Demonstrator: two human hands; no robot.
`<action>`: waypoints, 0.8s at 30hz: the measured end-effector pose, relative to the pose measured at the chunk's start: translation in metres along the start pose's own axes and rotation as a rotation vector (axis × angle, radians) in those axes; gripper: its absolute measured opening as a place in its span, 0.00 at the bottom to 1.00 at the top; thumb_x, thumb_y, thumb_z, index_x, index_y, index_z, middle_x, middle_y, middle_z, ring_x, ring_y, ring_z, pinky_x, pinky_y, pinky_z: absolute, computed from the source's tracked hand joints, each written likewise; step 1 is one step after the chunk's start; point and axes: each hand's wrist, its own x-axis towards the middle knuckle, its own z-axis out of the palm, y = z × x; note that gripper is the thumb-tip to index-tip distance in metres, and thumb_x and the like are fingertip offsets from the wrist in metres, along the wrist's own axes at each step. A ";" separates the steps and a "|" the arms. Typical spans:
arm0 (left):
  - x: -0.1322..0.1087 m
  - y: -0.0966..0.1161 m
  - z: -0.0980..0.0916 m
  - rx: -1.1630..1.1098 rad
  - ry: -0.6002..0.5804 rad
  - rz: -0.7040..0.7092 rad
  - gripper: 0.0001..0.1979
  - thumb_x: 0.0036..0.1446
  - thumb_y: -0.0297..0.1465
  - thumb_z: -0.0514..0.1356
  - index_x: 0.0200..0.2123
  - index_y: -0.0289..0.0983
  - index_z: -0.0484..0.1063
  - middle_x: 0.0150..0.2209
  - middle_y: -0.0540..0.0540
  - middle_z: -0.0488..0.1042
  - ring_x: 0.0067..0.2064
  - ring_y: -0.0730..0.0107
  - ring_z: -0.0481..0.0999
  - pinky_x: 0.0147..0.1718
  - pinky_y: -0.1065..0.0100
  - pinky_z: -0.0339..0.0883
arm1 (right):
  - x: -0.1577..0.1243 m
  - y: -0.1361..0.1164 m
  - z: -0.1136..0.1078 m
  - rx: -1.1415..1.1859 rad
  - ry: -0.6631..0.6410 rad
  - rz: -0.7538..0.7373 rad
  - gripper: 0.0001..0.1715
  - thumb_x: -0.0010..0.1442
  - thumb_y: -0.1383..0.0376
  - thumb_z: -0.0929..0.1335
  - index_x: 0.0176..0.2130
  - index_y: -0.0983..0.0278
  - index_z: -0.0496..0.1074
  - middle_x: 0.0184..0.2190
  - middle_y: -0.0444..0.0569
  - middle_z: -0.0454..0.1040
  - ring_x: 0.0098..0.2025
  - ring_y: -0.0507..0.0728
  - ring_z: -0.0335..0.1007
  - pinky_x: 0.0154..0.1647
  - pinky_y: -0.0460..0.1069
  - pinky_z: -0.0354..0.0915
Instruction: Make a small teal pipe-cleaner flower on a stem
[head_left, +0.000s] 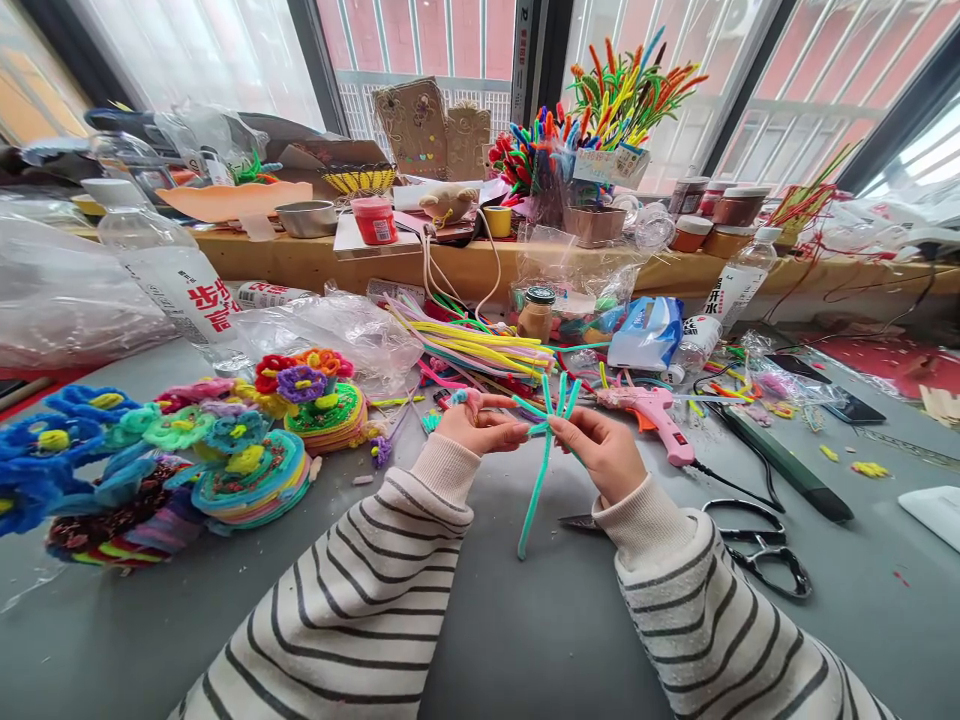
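Observation:
Several turquoise pipe cleaners (534, 505) are joined in a bunch in front of me, some fanning upward and one long stem hanging down. My left hand (480, 425) pinches them from the left with thumb and fingers. From the right, my right hand (600, 450) grips the same bunch near its middle, thumb against the stems. Just beyond my hands lies a pile of loose pipe cleaners (480, 345) in yellow, pink and other colours. A pink glue gun (656, 415) rests beside my right hand. Scissors (761, 545) lie by my right sleeve, their blade partly under my wrist.
Finished pipe-cleaner flowers on coiled bases (251, 480) stand at the left. A water bottle (169, 265) is behind them. A green-black cutter-like tool (791, 470) and a phone (847, 400) lie at the right. The raised shelf (300, 262) holds jars and bundled pipe cleaners.

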 end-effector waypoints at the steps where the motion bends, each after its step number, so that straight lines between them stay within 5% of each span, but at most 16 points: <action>1: -0.001 -0.001 0.000 0.022 -0.017 0.005 0.23 0.25 0.27 0.67 0.29 0.32 0.63 0.18 0.50 0.72 0.22 0.72 0.72 0.24 0.70 0.67 | 0.000 0.000 0.000 0.017 0.006 0.004 0.14 0.42 0.57 0.67 0.21 0.65 0.65 0.17 0.42 0.62 0.22 0.50 0.57 0.24 0.45 0.55; 11: -0.006 -0.010 0.009 0.097 -0.139 0.012 0.21 0.27 0.29 0.66 0.28 0.33 0.62 0.16 0.50 0.71 0.22 0.70 0.72 0.23 0.68 0.66 | -0.004 0.002 0.007 0.074 0.142 -0.046 0.13 0.46 0.59 0.66 0.20 0.65 0.63 0.16 0.40 0.59 0.21 0.48 0.54 0.23 0.45 0.53; 18: -0.004 0.005 -0.001 0.030 0.009 0.139 0.20 0.30 0.33 0.65 0.29 0.32 0.66 0.21 0.49 0.72 0.26 0.73 0.73 0.26 0.72 0.65 | -0.002 -0.002 0.003 -0.005 -0.032 -0.018 0.14 0.44 0.57 0.66 0.19 0.65 0.64 0.15 0.41 0.61 0.20 0.49 0.56 0.22 0.45 0.54; 24: -0.001 0.003 -0.004 -0.112 -0.053 0.056 0.28 0.29 0.25 0.66 0.38 0.34 0.61 0.14 0.56 0.68 0.23 0.73 0.72 0.28 0.70 0.66 | -0.004 -0.001 0.006 0.016 -0.079 -0.031 0.13 0.45 0.57 0.66 0.20 0.65 0.64 0.15 0.41 0.61 0.20 0.49 0.56 0.22 0.45 0.55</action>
